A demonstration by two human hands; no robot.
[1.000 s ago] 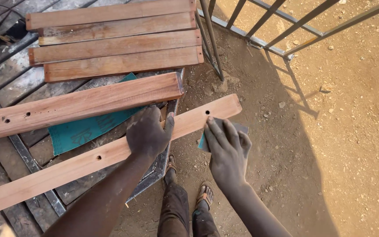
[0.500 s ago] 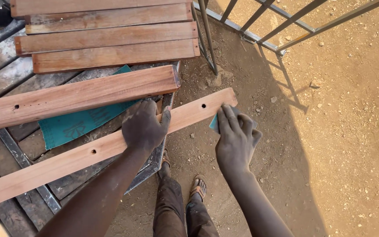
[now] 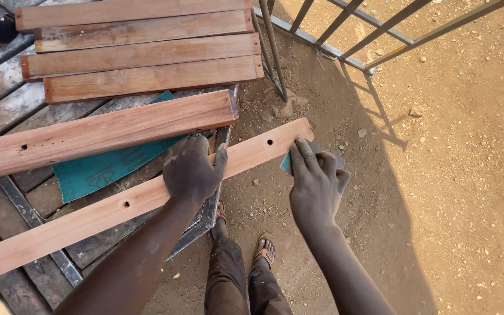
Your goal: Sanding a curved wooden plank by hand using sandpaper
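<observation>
1. Sandy dirt ground [image 3: 468, 175] fills the right; slatted metal table [image 3: 7, 105] sits left.
2. Left hand [image 3: 192, 172] presses the long drilled plank [image 3: 88, 219] at centre frame.
3. Right hand [image 3: 316, 184] grips teal sandpaper [image 3: 287, 163] at the plank's end, nearer it than before.

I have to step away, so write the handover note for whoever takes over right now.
Left hand: pressed flat on the long plank, pinning it to the bench.
Right hand: holds a piece of sandpaper against the plank's free end, which sticks out past the bench over the dirt.
A teal sandpaper sheet lies on the bench under a thicker plank. Four more boards lie side by side at the far end.
Done: cannot tell how much of the plank is sanded.
Left, probably: the rest of this plank, perhaps the other boards.
</observation>
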